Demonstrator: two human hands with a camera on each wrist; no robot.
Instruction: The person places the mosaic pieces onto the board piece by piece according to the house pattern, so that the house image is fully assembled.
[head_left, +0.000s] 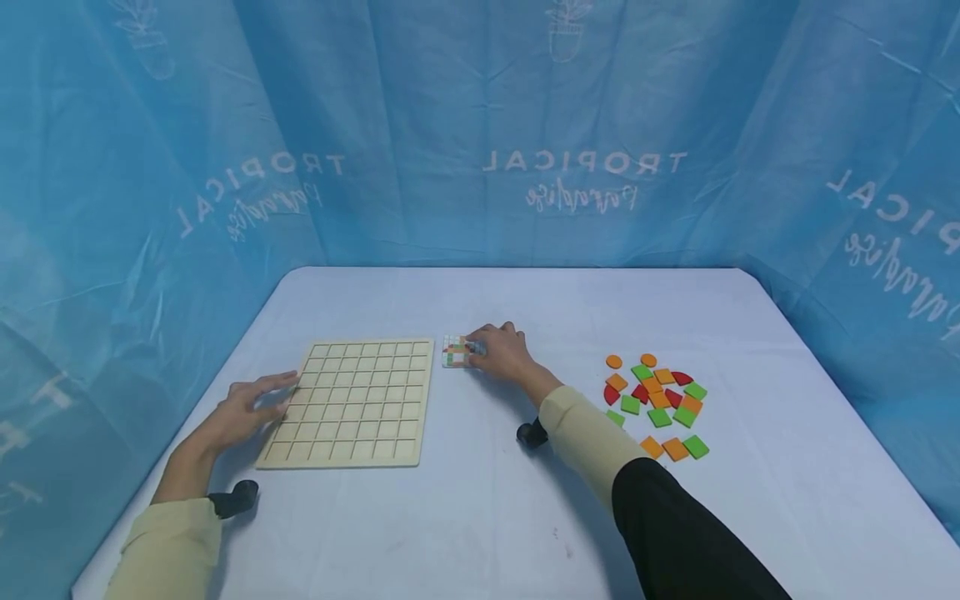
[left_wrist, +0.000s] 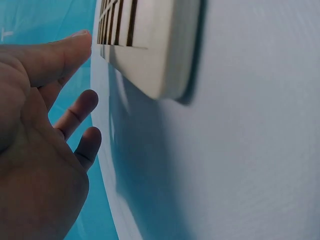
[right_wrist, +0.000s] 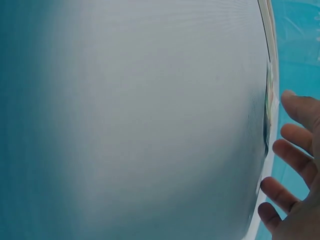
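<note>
A pale wooden grid board (head_left: 352, 400) lies flat on the table with its squares bare. At the board's left edge is my left hand (head_left: 243, 408), thumb and fingers extended and apart; the left wrist view shows the palm (left_wrist: 35, 130) beside the board's corner (left_wrist: 165, 55). To the right of the board lies a small printed card (head_left: 453, 352) with coloured shapes. My right hand (head_left: 501, 354) reaches over the card's right part and hides some of it. In the right wrist view its fingers (right_wrist: 295, 155) are spread and relaxed near the card (right_wrist: 270, 105), which shows nearly edge-on.
Several orange, green and red flat pieces (head_left: 658, 418) lie scattered on the right of the white table (head_left: 480, 517). Some are hidden by the right sleeve (head_left: 600, 450). Blue printed curtains (head_left: 480, 108) stand behind and at both sides.
</note>
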